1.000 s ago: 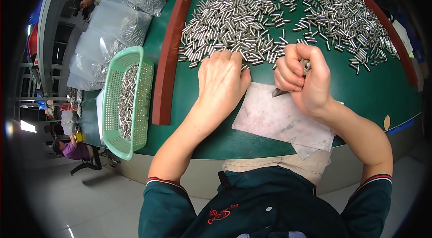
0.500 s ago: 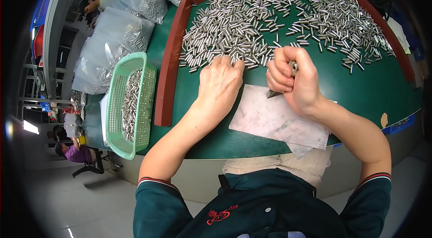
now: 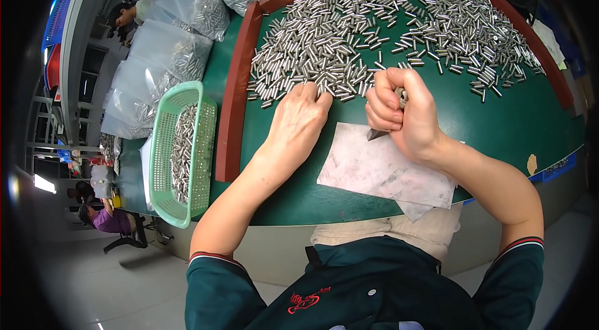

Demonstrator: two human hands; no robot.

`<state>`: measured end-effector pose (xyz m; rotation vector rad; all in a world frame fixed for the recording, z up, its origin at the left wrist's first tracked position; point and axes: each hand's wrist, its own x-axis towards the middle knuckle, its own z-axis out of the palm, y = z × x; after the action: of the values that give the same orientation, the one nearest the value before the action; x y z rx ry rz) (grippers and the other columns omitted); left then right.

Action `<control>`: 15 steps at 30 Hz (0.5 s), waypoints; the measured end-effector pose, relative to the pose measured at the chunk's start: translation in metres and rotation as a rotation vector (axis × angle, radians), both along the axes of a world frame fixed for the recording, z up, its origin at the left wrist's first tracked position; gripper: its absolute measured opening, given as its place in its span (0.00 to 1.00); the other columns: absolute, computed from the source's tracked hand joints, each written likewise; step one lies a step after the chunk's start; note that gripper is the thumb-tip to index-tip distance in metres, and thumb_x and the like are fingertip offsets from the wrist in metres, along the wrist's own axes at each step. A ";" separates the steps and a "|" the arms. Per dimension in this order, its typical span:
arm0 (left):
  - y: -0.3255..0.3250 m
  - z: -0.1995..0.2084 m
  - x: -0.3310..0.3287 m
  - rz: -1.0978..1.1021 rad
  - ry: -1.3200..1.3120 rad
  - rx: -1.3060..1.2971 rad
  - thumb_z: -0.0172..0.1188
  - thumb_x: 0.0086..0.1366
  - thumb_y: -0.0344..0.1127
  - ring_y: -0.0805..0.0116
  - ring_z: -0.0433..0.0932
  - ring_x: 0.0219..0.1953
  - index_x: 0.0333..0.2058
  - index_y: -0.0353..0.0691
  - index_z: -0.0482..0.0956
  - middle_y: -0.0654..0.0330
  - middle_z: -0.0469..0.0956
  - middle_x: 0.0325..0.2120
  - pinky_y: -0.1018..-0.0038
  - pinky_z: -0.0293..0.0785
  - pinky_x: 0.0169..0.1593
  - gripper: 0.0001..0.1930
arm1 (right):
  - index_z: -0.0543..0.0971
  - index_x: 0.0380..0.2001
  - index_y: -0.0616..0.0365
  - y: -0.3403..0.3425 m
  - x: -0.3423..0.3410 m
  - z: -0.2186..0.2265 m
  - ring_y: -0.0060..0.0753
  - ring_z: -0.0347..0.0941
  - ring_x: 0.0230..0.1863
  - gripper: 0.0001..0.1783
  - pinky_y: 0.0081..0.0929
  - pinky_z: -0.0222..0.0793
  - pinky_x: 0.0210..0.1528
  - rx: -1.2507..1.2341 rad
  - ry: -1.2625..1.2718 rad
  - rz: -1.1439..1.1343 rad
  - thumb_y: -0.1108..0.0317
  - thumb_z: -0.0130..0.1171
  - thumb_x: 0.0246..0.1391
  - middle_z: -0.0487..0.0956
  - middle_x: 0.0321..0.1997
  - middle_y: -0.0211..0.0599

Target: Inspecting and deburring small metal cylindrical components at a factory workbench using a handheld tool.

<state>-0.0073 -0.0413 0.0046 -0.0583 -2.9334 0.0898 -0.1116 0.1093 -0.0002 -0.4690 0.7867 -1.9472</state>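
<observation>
1. left hand (image 3: 298, 119) flat, palm down, on the green counter (image 3: 499, 130); fingers (image 3: 312, 94) stretched out, open, tips touching the near edge of the heap of small metal cylinders (image 3: 374, 36); gripping nothing.
2. right hand (image 3: 402, 111) curled into a loose fist just right of the left hand, fingers closed on a small dark pointed tool (image 3: 376, 134), tip poking out below the fist and pointing down-left.
3. tool tip just above the upper edge of a grey-white sheet (image 3: 380, 171) lying flat on the counter in front of the body; contact with the sheet impossible to tell.
4. something metallic glimpsed at the top of the right fist, too hidden to identify.
5. cylinders spread across the far part of the counter, bounded by a reddish-brown wooden rim (image 3: 234, 93).
6. left of the rim, a light green plastic basket (image 3: 163, 142) holding more cylinders.
7. beyond the basket, clear plastic bags (image 3: 165, 58) filled with the same parts.
</observation>
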 end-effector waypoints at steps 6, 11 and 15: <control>-0.002 -0.002 0.001 0.006 0.004 -0.104 0.51 0.44 0.24 0.61 0.68 0.28 0.22 0.36 0.67 0.56 0.65 0.22 0.70 0.67 0.33 0.04 | 0.55 0.10 0.52 -0.003 0.002 0.000 0.14 0.41 0.08 0.17 0.16 0.38 0.12 -0.005 -0.017 0.006 0.63 0.33 0.50 0.51 0.07 0.22; 0.004 0.004 -0.004 -0.142 0.233 0.322 0.57 0.46 0.24 0.63 0.68 0.27 0.25 0.36 0.70 0.59 0.67 0.23 0.69 0.65 0.31 0.06 | 0.55 0.10 0.52 -0.002 0.001 0.000 0.14 0.41 0.08 0.17 0.16 0.39 0.12 -0.002 -0.005 0.005 0.63 0.33 0.51 0.51 0.07 0.22; 0.014 -0.003 -0.004 -0.191 0.342 0.763 0.56 0.48 0.22 0.67 0.69 0.25 0.26 0.35 0.72 0.59 0.70 0.25 0.77 0.66 0.26 0.05 | 0.54 0.10 0.52 -0.002 -0.001 0.000 0.15 0.41 0.09 0.18 0.17 0.39 0.13 0.027 -0.015 0.012 0.61 0.32 0.52 0.51 0.06 0.23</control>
<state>-0.0113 -0.0269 0.0019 -0.1798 -2.4179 -0.9336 -0.1123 0.1070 -0.0006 -0.4416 0.7980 -1.9252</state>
